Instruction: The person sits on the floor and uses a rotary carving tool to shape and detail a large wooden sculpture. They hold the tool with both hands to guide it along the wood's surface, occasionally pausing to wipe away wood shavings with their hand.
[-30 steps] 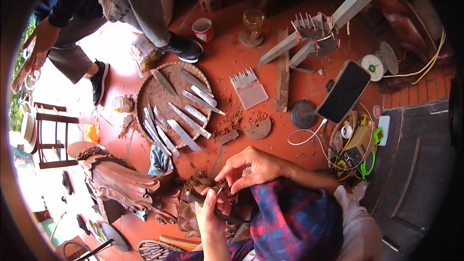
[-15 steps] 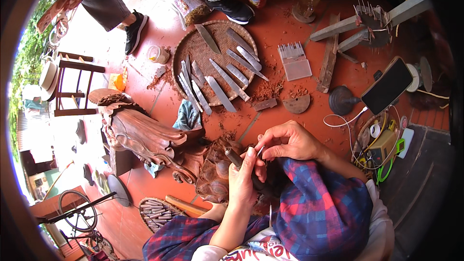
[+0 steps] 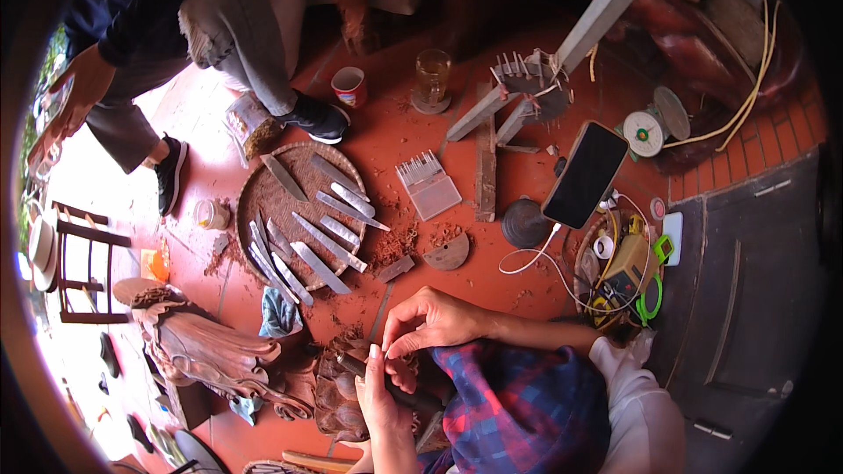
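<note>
My left hand (image 3: pixel 385 408) is wrapped round a dark, pen-like handpiece (image 3: pixel 351 364), its thumb pointing up. Close against that thumb, my right hand (image 3: pixel 436 318) has its fingertips pinched together; whatever lies between them is too small to make out. Below the hands is a cloth with a red and blue check (image 3: pixel 518 408) over my lap. A reddish-brown carved wooden figure (image 3: pixel 206 338) lies on its side to the left, its knobbly carved end (image 3: pixel 338 399) beside my left hand and partly hidden.
Ahead is a round woven tray (image 3: pixel 250 202) with several flat blades. Right of it sit a case of thin bits (image 3: pixel 432 197), a phone (image 3: pixel 587 174) on a stand, and a cluttered basket (image 3: pixel 628 272) with cables. Another person's hand (image 3: pixel 79 96) and legs show at the upper left.
The view has swung to the right, so everything sits further left. A thin metal bit seen at my right fingertips before cannot be made out now. Both hands stay together.
</note>
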`<state>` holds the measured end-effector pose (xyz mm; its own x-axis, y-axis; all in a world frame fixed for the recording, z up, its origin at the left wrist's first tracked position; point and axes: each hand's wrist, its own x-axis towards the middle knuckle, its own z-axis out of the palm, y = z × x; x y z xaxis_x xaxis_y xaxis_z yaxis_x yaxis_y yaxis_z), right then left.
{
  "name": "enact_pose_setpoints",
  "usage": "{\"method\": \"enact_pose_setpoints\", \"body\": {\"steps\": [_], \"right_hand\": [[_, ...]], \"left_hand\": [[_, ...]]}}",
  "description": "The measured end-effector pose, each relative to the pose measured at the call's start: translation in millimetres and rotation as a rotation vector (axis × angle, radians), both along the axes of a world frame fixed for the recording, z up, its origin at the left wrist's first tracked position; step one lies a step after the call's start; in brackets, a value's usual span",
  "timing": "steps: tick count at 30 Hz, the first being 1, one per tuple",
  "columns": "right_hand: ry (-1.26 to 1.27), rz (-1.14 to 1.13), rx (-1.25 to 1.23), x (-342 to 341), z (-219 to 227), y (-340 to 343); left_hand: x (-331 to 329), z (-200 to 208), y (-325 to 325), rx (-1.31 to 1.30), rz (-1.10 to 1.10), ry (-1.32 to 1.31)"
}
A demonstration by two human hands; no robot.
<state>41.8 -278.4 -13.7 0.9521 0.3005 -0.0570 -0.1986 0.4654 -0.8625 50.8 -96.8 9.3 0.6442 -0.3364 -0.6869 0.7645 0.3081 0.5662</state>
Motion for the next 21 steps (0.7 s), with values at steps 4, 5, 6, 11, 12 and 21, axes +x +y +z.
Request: {"method": "enact_pose_setpoints", "body": {"steps": [4,5,6,11,12,21], "right_hand": [[-0.088,-0.043,-0.127,-4.5,3.5,-5.3],[-0.112,-0.05,-0.174,-4.4,2.9,-5.3],[-0.125,-0.062,-0.194,-5.1,1.3,-5.2],[-0.182,-0.105,-0.336,-6.7,8.2,-11.6],[-0.198,-0.214,-0.366,-5.5,11.3,-16.1],[-0.005,-1.642,-1.494,-7.3,59.7,-160.5]], "left_hand": [[0.3,3.4,-4.8,0.031,-0.036,-0.024],[0.7,2.9,-3.8,0.024,-0.04,-0.032],[0.6,1.0,-3.4,0.012,-0.047,-0.036],[0.9,-4.7,-2.0,-0.042,-0.067,-0.021],[2.0,-4.1,-0.4,-0.041,-0.05,-0.015],[1.1,2.2,-1.0,0.029,-0.045,-0.034]]}}
